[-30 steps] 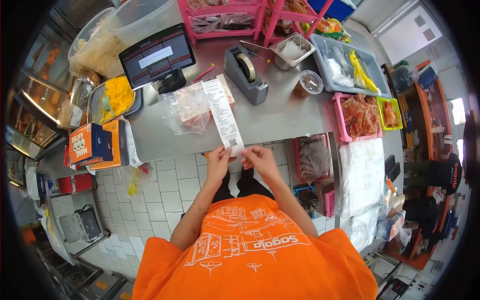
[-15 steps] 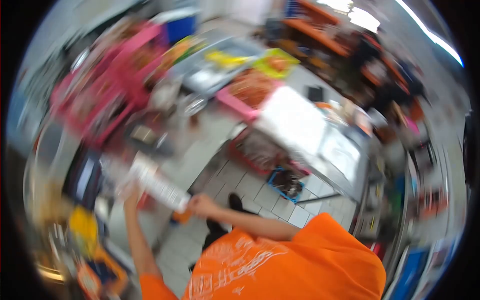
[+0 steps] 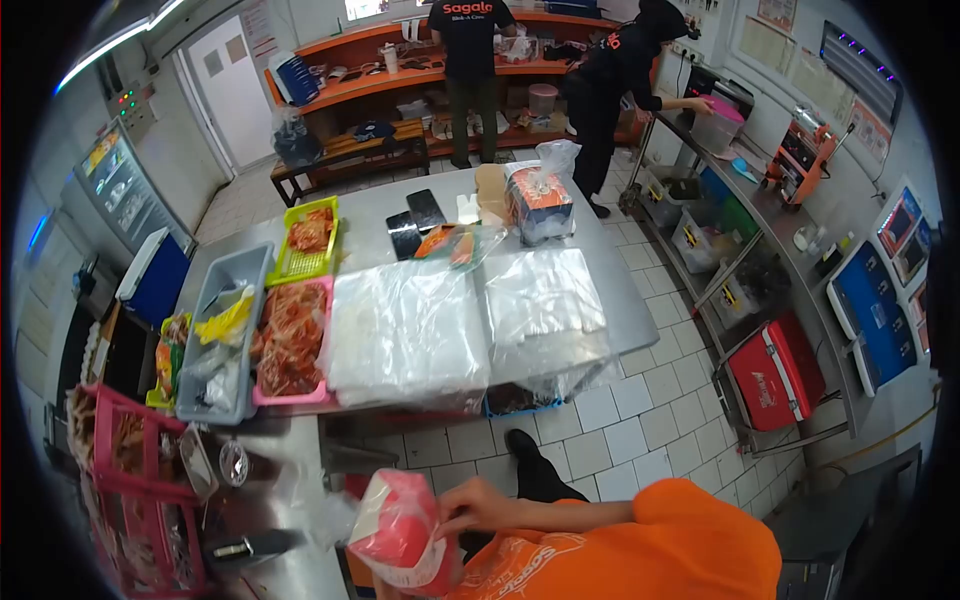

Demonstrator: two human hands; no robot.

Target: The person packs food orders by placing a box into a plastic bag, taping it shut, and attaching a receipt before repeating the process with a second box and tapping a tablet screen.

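Note:
A pink-red packet (image 3: 397, 520) with a white wrapper and some clear plastic is held low in front of my orange shirt. My right hand (image 3: 472, 505) has its fingers closed on the packet's right edge. The packet hides my left hand, so its fingers do not show. Left of the packet lies a metal worktop (image 3: 290, 465) bearing a dark-handled tool (image 3: 255, 546), a clear cup (image 3: 234, 463) and pink baskets (image 3: 140, 445).
Across from me, a steel table (image 3: 380, 190) carries stacked clear plastic bags (image 3: 410, 325), a pink tray (image 3: 325, 345) of reddish food, a grey tub (image 3: 225, 330), a yellow-green basket (image 3: 290, 262), phones (image 3: 426, 208) and a box (image 3: 540, 200). Two people (image 3: 470, 75) in black stand beyond.
My view has swung right and steadied, bringing the steel table and back counter into sight. The packet has turned to show its pink-red side and come nearer my body; my right hand stays on it.

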